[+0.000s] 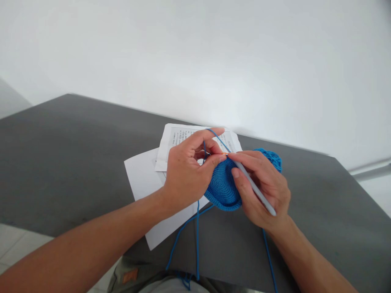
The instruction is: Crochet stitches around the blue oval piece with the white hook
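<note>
Between my hands hangs a round blue crochet piece [224, 183] with a curled rim. My left hand [192, 162] pinches its upper edge between thumb and fingers, while the index finger is raised with blue yarn [224, 143] running over it. In my right hand [265, 187] is a crochet hook [256, 190] with a grey handle, held like a pen. The hook's tip meets the top edge of the piece, close to my left fingertips. Part of the piece is hidden behind both hands.
A bundle of blue yarn [270, 158] lies behind my right hand. White paper sheets [140, 171] and a printed page [177, 140] rest under my hands on the dark grey table [76, 162]. Loose yarn strands [198, 240] trail to my lap. A white wall [183, 61] stands behind.
</note>
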Tool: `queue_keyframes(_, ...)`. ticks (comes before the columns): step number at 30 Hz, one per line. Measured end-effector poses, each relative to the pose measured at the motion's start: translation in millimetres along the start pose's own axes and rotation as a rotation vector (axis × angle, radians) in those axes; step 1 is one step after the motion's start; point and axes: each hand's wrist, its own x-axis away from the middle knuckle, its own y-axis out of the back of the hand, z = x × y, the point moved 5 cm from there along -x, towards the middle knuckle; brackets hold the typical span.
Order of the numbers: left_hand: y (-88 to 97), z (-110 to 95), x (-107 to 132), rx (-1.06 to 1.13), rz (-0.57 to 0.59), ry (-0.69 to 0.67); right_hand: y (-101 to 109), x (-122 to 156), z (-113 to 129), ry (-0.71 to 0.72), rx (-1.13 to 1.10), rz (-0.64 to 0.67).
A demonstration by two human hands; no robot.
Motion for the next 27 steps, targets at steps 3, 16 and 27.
queue_keyframes(3, 0.5, -0.5, -0.4, -0.027, -0.001, 0.005, -0.8, 0.2, 2.2, 0.040, 0.044, -0.006)
queue_keyframes(16, 2.7, -1.1, 0.0, -0.043, 0.018, 0.016, -2.2, 3.8, 2.1, -0.010, 0.030, -0.034)
queue_keyframes(27, -0.2, -6.3, 4.2, 0.040, 0.022, 0.023, 2.8, 2.0, 8.7, -0.008, 0.009, -0.044)
